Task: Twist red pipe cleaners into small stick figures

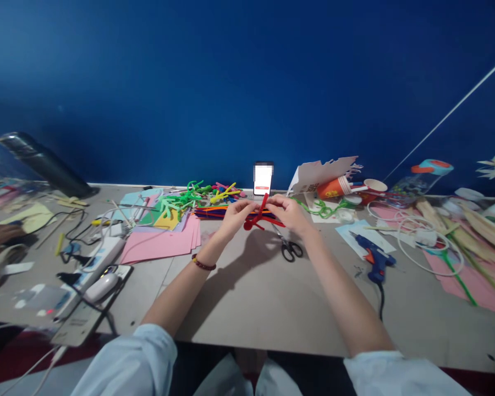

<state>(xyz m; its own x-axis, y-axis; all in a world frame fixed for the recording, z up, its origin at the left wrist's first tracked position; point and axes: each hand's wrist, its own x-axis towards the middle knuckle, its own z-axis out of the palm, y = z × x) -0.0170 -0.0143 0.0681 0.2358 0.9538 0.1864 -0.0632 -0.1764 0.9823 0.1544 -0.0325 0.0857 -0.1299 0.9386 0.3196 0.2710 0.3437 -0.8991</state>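
Red pipe cleaners [256, 220], bent and crossed into a small shape, are held above the table between my two hands. My left hand [238, 215] pinches the left side, and a beaded bracelet circles that wrist. From the right, my right hand [286, 212] grips the same red piece with its fingertips. Behind and below my hands lies a bundle of dark, orange and red pipe cleaners [212, 213]. Black-handled scissors [291, 250] rest on the table just below my right hand, their blades pointing toward the bundle.
A phone [263, 179] stands against the blue wall. Left are green twisted pipe cleaners [190, 195], pink paper [160, 245] and a power strip [93, 269]. Right are a blue glue gun [377, 257], orange paper cups [334, 188] and white cable [431, 242]. Another person's hand [2, 236] is far left.
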